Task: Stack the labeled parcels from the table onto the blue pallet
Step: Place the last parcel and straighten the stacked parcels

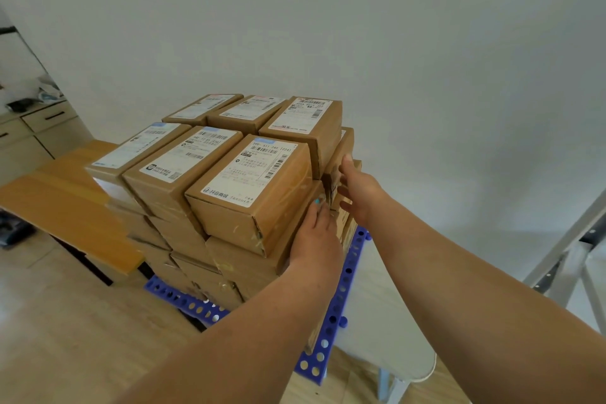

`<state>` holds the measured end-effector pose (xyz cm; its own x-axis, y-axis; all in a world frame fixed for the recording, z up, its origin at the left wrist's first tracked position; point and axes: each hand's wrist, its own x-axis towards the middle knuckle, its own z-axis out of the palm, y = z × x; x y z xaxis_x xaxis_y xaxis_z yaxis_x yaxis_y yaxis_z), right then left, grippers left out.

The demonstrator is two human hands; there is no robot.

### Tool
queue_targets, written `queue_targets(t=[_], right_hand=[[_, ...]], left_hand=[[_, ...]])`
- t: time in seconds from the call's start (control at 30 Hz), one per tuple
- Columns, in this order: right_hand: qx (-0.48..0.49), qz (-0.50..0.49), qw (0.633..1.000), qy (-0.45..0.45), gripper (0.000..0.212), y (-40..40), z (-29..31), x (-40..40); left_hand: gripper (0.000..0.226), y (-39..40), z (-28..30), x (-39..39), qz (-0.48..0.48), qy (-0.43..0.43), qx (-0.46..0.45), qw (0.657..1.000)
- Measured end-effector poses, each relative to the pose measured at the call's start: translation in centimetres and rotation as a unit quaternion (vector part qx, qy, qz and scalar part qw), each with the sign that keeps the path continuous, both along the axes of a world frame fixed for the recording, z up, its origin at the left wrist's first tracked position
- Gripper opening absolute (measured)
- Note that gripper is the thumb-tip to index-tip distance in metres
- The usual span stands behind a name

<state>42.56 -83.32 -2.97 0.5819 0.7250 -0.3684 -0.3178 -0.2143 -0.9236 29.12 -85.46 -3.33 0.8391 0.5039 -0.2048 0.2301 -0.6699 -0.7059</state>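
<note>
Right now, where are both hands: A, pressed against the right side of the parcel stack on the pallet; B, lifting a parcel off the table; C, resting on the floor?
A: the left hand and right hand lie flat against the right side of the parcel stack on the blue pallet.

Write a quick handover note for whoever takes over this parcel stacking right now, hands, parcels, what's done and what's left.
Left hand: flat against the right side of the parcel stack, fingers open.
Right hand: on a side parcel at the stack's right, pressing it in; grip unclear.
Parcels: several layers on the blue pallet, labels up.
Done: most stacking.
Left: seat that side parcel; the wooden table shows no parcels in view.
</note>
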Motion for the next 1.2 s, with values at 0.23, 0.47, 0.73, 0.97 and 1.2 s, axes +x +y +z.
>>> queue_targets(t=[0.23,0.47,0.73,0.97,1.2], right_hand=[[0.01,0.011,0.998,-0.055,0.065,1.2,0.8,-0.5],[0.011,0.016,0.998,-0.059,0.062,1.3,0.7,-0.6],[-0.016,-0.045,0.999,-0.026,0.065,-0.7,-2.8,1.5],[-0.038,-0.034,0.992,0.114,0.072,-1.8,-7.6,0.6],[-0.028,-0.012,0.995,0.095,0.049,-0.6,-8.8,-0.4]], left_hand=[[0.061,0.4,0.9,-0.2,0.003,-0.01,-0.007,1.0],[0.058,0.6,1.0,-0.4,0.007,-0.019,-0.018,1.0],[0.057,-1.4,-2.4,-0.5,-0.047,-0.043,-0.053,0.997],[0.063,-1.7,-5.5,-1.3,-0.053,0.051,-0.044,0.996],[0.063,-1.2,-5.1,-1.6,-0.055,0.056,-0.038,0.996]])
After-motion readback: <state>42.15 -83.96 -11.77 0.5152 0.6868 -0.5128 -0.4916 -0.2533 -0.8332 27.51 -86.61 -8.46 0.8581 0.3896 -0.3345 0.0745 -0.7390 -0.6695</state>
